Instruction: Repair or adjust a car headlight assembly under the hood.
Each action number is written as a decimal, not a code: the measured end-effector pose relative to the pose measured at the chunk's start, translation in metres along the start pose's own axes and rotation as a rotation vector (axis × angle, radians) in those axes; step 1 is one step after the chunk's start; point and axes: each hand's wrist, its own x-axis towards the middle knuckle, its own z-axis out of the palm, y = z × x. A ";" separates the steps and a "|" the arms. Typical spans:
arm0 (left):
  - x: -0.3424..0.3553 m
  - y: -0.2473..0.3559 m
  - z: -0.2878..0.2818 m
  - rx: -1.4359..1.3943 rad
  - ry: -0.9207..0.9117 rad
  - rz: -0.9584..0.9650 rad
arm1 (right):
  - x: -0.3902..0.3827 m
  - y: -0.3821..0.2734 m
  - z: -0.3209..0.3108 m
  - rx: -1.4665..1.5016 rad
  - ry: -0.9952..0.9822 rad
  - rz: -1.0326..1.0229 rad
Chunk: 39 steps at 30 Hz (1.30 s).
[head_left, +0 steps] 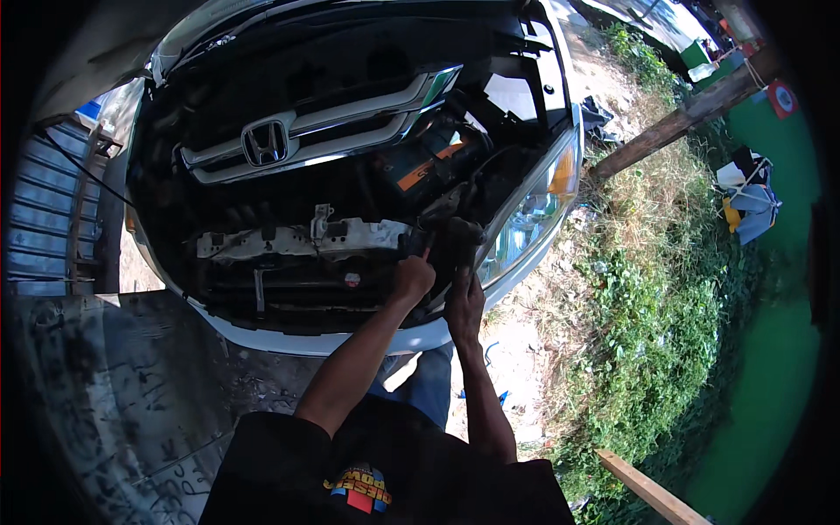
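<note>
At the front of a white car's open engine bay, my left hand [414,282] is closed on a small pink-handled tool [425,253], held against the end of a pale metal crossmember [354,238]. Just right of it, my right hand [465,306] grips a dark hammer-like tool [465,234] upright beside the headlight [525,227]; its exact shape is hard to make out in the shadow. Behind both hands are a black battery [411,171] with an orange label and, to its left, a chrome grille [332,136] with an emblem.
The white bumper [254,337] crosses below my hands. Corrugated sheeting [52,210] and a marked grey panel [122,385] stand at left. A wooden post [665,122] slants at upper right over weeds [647,332] and green water-like ground. A timber [652,486] juts in at lower right.
</note>
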 end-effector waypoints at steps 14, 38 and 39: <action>-0.013 0.005 0.003 0.012 -0.004 -0.021 | 0.037 -0.025 -0.011 -0.047 -0.106 0.017; -0.004 -0.013 0.003 0.030 -0.004 0.005 | 0.025 -0.055 -0.012 0.106 0.040 -0.017; -0.009 -0.010 0.001 0.030 -0.003 0.008 | 0.024 -0.026 -0.009 0.109 -0.003 0.086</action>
